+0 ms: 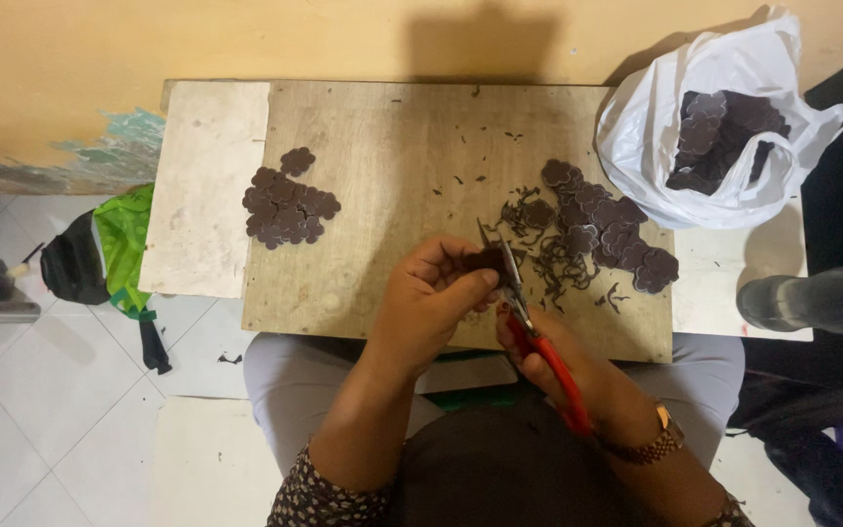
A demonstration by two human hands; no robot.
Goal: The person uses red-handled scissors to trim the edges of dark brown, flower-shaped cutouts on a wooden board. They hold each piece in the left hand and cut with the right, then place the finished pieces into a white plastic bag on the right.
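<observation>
Left hand (431, 298): its grip is closed, thumb and fingers pinching a small dark flower-shaped piece (488, 260) just above the near part of the desk.
Right hand (563, 366): its grip is wrapped round the red handles of a pair of scissors (529, 322); a watch sits on the wrist.
Scissors: the blades point up and away from the person, slightly parted, touching the right edge of the held piece.
Held piece: between the two hands, over the wooden board, near its front edge.
Desk (392, 146): a pale wooden board lying across the person's lap, against a yellow wall.
Left pile (287, 207): a cluster of dark scalloped pieces on the far left of the board, well apart from the hands.
Right pile (612, 229): more such pieces spread to the right of the scissors, with thin dark trimmings (548, 263) scattered between pile and blades.
Bag (704, 137): a white plastic bag at the desk's right end, open, holding more dark pieces.
Floor: white tiles, with a green and black bag (109, 249) to the left.
</observation>
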